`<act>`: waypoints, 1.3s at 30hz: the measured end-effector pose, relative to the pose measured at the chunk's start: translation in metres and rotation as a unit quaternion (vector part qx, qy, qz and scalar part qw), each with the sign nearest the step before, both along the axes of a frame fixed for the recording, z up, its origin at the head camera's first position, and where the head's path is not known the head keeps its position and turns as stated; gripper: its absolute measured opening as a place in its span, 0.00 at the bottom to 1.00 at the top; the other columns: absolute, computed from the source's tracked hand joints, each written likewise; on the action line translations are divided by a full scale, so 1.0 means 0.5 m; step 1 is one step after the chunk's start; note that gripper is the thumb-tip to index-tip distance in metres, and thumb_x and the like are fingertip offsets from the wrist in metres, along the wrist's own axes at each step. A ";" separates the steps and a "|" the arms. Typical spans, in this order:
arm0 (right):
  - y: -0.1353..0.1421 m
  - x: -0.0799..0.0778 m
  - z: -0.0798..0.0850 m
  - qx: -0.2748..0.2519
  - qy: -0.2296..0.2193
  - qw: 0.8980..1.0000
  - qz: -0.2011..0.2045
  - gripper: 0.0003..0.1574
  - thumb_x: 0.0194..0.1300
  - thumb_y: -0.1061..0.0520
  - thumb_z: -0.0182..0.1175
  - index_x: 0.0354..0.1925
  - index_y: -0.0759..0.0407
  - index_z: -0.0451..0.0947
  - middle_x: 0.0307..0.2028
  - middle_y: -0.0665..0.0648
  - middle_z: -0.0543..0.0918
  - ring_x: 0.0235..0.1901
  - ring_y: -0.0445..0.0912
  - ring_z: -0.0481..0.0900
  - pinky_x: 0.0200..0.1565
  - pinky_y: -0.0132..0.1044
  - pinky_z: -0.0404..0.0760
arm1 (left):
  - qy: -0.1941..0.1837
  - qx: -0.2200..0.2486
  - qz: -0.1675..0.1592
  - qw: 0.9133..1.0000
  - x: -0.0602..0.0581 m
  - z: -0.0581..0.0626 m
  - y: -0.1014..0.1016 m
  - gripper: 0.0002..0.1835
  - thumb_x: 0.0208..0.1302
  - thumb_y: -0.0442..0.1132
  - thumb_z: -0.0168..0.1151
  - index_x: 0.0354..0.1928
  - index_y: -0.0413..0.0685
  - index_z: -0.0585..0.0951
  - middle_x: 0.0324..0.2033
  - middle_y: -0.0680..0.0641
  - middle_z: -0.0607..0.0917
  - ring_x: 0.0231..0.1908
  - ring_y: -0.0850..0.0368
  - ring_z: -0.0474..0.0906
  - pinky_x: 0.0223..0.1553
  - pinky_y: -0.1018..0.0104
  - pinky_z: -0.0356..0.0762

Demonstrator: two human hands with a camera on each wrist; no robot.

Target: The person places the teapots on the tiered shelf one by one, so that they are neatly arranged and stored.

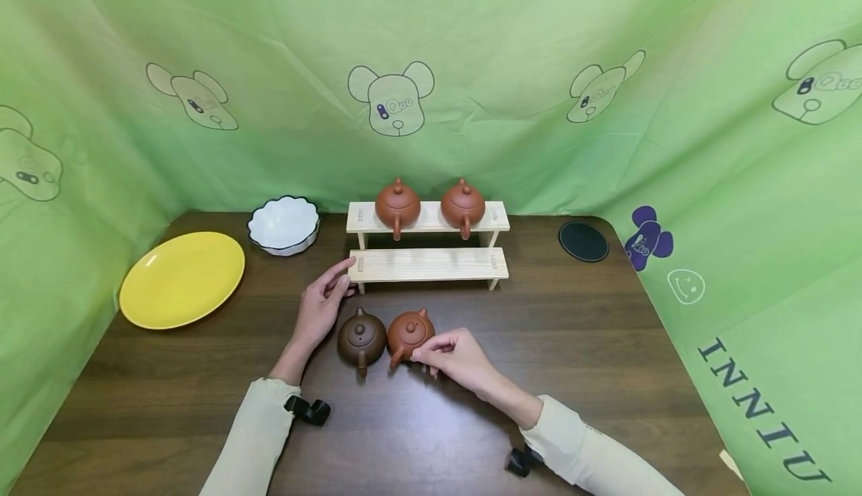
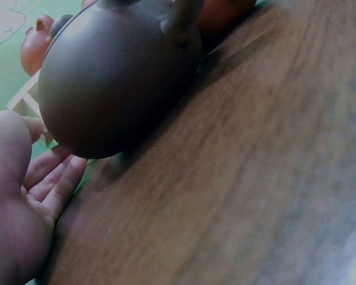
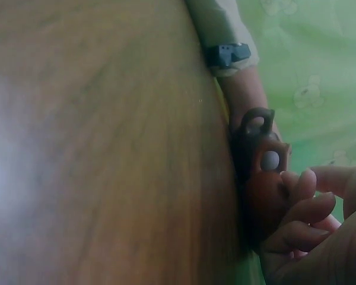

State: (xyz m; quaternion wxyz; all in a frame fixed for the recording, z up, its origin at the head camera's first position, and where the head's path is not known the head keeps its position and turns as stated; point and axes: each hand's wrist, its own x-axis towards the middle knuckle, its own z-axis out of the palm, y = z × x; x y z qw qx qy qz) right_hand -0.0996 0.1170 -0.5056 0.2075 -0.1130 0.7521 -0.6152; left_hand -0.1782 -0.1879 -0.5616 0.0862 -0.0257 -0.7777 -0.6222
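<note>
In the head view, two teapots stand side by side on the table before a two-tier wooden stand (image 1: 428,265). The left one is a dark brown teapot (image 1: 361,337); the right one is a reddish-brown teapot (image 1: 409,335). My right hand (image 1: 461,361) is beside the reddish-brown teapot, fingertips right at its side near the handle. Its handle loop shows free of the fingers in the right wrist view. My left hand (image 1: 322,310) reaches past the dark teapot (image 2: 121,77), its forefinger at the left end of the stand's lower shelf. Those fingers are extended.
Two more reddish-brown teapots (image 1: 397,206) sit on the upper shelf. To the left are a yellow oval plate (image 1: 182,279) and a white scalloped bowl (image 1: 283,224). A black round coaster (image 1: 584,242) lies at the back right. Green printed cloth (image 1: 498,25) surrounds the table.
</note>
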 end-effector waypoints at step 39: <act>-0.015 0.070 -0.009 -0.200 -0.232 0.952 -0.006 0.15 0.81 0.58 0.62 0.60 0.63 0.85 0.28 0.45 0.82 0.17 0.29 0.65 0.21 0.20 0.62 | 0.005 0.016 -0.017 1.000 -0.032 -0.066 -0.026 0.21 0.85 0.52 0.64 0.74 0.67 0.83 0.58 0.41 0.92 0.47 0.54 0.94 0.54 0.70 0.90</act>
